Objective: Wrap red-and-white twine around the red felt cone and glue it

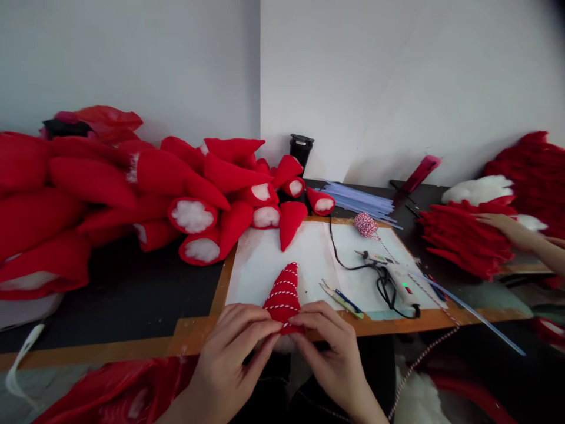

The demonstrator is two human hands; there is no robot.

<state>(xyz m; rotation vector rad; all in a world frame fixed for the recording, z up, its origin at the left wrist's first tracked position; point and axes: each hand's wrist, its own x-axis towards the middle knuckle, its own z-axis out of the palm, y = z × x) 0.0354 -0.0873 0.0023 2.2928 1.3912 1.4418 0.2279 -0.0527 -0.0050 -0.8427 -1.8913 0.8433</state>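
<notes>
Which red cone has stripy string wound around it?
The red cone held at its base by both hands, left hand and right hand. It alone has red-and-white string around it; the stuffed cones in the pile behind are plain red.

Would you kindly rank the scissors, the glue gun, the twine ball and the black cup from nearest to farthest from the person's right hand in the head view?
From the right hand:
1. Scissors, just beyond it on the white sheet, slightly right.
2. Glue gun, farther right on the same sheet.
3. Twine ball, at the sheet's far edge.
4. Black cup, against the back wall.
</notes>
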